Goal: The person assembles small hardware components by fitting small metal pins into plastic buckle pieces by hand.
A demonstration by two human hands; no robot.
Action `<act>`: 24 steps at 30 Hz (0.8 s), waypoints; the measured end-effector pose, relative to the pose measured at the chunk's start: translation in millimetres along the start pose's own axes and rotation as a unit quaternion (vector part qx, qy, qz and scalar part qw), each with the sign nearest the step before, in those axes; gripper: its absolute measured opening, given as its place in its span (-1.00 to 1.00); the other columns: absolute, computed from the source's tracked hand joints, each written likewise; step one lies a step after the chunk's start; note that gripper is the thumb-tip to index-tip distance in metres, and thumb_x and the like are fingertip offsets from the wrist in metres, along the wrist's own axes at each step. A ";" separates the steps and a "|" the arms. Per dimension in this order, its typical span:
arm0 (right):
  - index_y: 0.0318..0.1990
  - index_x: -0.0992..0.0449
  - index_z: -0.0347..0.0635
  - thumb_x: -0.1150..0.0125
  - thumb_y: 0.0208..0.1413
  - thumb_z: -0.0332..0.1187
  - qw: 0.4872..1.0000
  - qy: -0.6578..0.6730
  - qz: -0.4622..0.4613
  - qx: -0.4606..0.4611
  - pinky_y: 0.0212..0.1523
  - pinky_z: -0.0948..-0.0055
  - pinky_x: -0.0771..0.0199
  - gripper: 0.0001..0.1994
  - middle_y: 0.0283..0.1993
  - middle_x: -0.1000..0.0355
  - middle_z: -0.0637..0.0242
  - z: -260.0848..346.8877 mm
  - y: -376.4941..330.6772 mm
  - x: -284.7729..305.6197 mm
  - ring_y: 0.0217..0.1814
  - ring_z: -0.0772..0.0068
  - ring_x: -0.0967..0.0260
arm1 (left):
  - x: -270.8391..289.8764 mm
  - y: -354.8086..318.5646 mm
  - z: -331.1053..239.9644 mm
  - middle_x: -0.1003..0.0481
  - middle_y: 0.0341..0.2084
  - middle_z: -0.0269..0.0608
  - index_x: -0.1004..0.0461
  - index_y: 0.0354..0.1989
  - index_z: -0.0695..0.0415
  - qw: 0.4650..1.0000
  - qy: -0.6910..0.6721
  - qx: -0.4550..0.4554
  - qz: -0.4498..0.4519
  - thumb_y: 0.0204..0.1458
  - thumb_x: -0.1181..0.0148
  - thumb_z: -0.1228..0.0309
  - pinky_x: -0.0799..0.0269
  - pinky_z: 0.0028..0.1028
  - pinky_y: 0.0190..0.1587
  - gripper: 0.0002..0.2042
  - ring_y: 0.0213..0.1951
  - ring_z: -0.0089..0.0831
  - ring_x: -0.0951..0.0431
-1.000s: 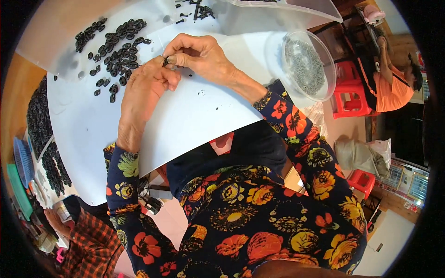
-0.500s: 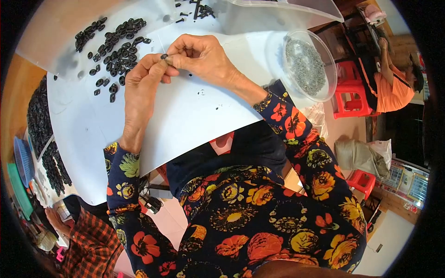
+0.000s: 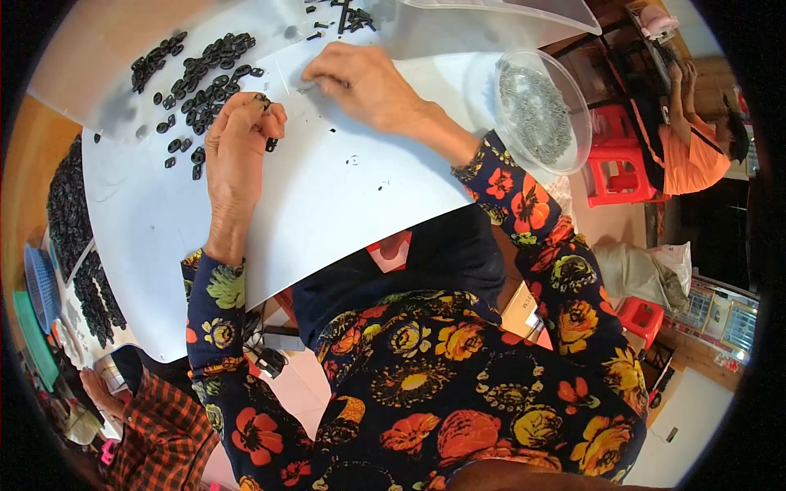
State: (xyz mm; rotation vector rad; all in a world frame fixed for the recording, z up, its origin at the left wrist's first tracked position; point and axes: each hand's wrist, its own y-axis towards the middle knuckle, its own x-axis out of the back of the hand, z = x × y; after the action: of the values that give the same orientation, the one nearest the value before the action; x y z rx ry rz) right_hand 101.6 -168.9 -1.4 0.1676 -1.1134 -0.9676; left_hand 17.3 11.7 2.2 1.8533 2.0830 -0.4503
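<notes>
I see the left hand [image 3: 234,151] curled tight around 2 small black pieces [image 3: 271,145]; whether the loosely curled right hand [image 3: 368,86] grips anything, I can't tell. The step looks like fingertip piecework; next calls for precision. Beyond, loose black parts [image 3: 196,72] dot the worktop [image 3: 327,192].

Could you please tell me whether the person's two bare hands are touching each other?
No, the smooth white tabletop shows between the left hand and right hand.

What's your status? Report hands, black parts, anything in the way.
Left hand holding small black parts. Right hand apart from it, grip unclear. Loose black pieces clustered beyond left hand. Clear tub off right, touching neither hand.
</notes>
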 end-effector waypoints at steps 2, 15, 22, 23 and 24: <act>-0.25 -0.49 -0.29 -0.11 -0.02 -0.54 0.999 -0.026 0.024 0.001 -0.34 0.44 -0.40 -0.84 -0.36 -0.41 0.24 1.5 -1.8 -1.6 -0.41 0.29 -0.36 | 0.4 0.4 -0.4 -0.32 -0.66 -0.27 -0.37 -0.42 0.27 1.000 0.000 -0.005 -0.003 0.07 0.05 0.46 -0.26 -0.49 -0.19 -0.86 -0.37 -0.41 -0.36; -0.30 -0.51 -0.23 -0.13 -0.05 -0.53 0.994 -0.071 0.079 -0.002 -0.32 0.36 -0.40 -0.87 -0.37 -0.41 0.21 0.6 12.6 -0.1 -0.40 0.22 -0.38 | 7.0 4.5 1.6 -0.32 -0.65 -0.27 -0.37 -0.41 0.26 1.000 -0.011 -0.013 -0.003 0.08 0.07 0.47 -0.28 -0.46 -0.18 -0.87 -0.36 -0.38 -0.38; -0.32 -0.53 -0.19 -0.16 -0.04 -0.46 0.996 -0.043 0.067 -0.036 -0.31 0.33 -0.41 -0.89 -0.38 -0.42 0.26 -4.2 18.5 5.0 -0.38 0.21 -0.40 | 10.4 6.5 -2.0 -0.29 -0.64 -0.28 -0.32 -0.44 0.22 1.000 0.000 -0.022 -0.018 0.08 0.09 0.48 -0.28 -0.44 -0.16 -0.89 -0.36 -0.38 -0.38; -0.33 -0.53 -0.18 -0.16 -0.04 -0.45 0.996 -0.051 0.070 -0.037 -0.31 0.33 -0.41 -0.89 -0.38 -0.43 0.27 -5.5 19.1 5.1 -0.38 0.22 -0.40 | 10.9 6.8 -1.9 -0.29 -0.64 -0.28 -0.32 -0.44 0.22 1.000 0.000 -0.022 -0.018 0.08 0.09 0.48 -0.28 -0.44 -0.16 -0.89 -0.36 -0.38 -0.38; -0.33 -0.53 -0.18 -0.16 -0.03 -0.43 0.995 -0.060 0.073 -0.038 -0.31 0.33 -0.41 -0.90 -0.39 -0.43 0.28 -6.0 19.2 5.1 -0.38 0.22 -0.40 | 12.2 7.2 -1.0 -0.29 -0.64 -0.28 -0.32 -0.44 0.22 1.000 -0.002 -0.026 -0.017 0.08 0.10 0.48 -0.28 -0.44 -0.17 -0.89 -0.37 -0.38 -0.38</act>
State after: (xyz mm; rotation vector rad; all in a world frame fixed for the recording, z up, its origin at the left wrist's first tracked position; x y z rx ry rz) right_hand 118.0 -163.1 10.0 -0.0340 -1.1800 -0.8969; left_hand 23.1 23.9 -2.4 1.7893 2.1067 -0.4036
